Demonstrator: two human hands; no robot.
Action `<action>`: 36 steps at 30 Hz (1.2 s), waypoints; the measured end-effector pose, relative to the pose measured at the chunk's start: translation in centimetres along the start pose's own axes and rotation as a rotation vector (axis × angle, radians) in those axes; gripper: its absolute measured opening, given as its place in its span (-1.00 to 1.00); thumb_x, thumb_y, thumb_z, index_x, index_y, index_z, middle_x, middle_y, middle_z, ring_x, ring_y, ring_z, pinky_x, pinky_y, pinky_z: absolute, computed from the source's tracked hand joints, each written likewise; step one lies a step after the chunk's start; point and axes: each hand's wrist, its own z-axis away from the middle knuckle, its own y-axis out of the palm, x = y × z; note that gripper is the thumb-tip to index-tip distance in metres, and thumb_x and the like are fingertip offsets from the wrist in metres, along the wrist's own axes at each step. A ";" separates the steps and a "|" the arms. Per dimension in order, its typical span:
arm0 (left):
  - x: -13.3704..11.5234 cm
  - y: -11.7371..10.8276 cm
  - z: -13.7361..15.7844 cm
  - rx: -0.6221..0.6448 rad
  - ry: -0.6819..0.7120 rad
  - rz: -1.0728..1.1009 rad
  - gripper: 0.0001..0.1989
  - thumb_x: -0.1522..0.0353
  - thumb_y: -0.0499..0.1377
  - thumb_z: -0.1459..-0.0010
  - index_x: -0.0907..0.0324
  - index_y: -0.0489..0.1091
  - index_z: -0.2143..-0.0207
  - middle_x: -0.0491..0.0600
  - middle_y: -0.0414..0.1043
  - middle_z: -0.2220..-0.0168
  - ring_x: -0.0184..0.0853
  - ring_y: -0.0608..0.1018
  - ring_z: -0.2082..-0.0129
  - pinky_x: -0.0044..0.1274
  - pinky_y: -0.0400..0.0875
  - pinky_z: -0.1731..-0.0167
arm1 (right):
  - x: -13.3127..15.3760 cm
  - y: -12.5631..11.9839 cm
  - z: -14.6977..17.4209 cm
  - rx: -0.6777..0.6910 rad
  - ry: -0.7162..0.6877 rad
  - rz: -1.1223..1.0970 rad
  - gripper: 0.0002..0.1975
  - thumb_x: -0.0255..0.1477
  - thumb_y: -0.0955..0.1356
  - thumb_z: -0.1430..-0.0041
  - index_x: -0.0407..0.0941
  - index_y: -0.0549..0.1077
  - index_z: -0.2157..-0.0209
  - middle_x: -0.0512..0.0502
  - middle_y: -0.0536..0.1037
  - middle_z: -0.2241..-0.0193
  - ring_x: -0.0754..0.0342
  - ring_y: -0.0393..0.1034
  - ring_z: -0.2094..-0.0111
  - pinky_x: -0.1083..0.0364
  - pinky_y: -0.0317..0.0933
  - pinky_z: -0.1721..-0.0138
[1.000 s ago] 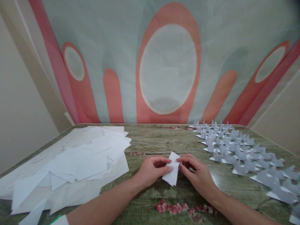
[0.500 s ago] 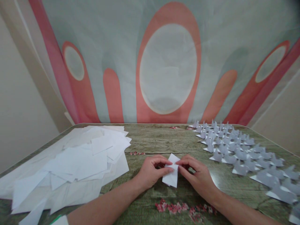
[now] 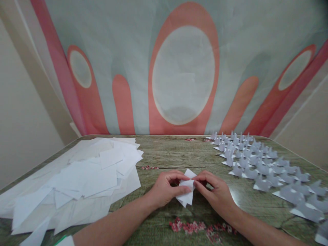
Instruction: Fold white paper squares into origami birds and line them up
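A small folded white paper (image 3: pixel 186 197) is held between both hands just above the table at the centre. My left hand (image 3: pixel 167 188) pinches its left side, thumb lying across the front and fingers behind the upper edge. At the right edge, my right hand (image 3: pixel 214 189) grips the paper between thumb and fingertips. A pointed flap shows above the fingers, and the lower part hangs down in uneven points. The fingertips hide the middle folds.
Loose white paper sheets (image 3: pixel 87 179) lie in an overlapping heap on the left. Rows of folded white paper figures (image 3: pixel 263 167) stand on the right. The wood-patterned table (image 3: pixel 169 150) bears pink flower prints and meets a patterned backdrop (image 3: pixel 183 75) at its far edge.
The lower part of the folded paper has shifted slightly left and its bottom outline is now more pointed. My left thumb has moved a little to the right across it.
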 end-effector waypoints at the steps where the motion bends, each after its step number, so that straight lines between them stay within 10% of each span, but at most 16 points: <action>1: 0.1 0.0 0.0 0.000 -0.014 0.004 -0.70 0.32 0.33 0.15 0.22 0.51 0.29 0.03 0.44 0.26 -0.32 0.47 0.33 -0.56 0.31 0.36 | 0.0 0.0 0.0 -0.007 0.006 0.001 -0.88 -0.42 0.30 -0.11 -0.11 0.48 0.41 -0.02 0.44 0.50 0.12 0.31 0.46 0.16 0.15 0.43; 36: -1.3 0.1 -0.3 -0.143 -0.130 0.189 -0.69 0.18 0.29 0.14 0.28 0.47 0.49 -0.03 0.46 0.48 -0.39 0.42 0.49 -0.59 0.28 0.43 | -0.2 0.5 0.4 0.005 0.114 -0.120 -0.82 -0.35 0.29 -0.12 -0.13 0.42 0.26 -0.06 0.49 0.44 0.10 0.36 0.44 0.14 0.25 0.39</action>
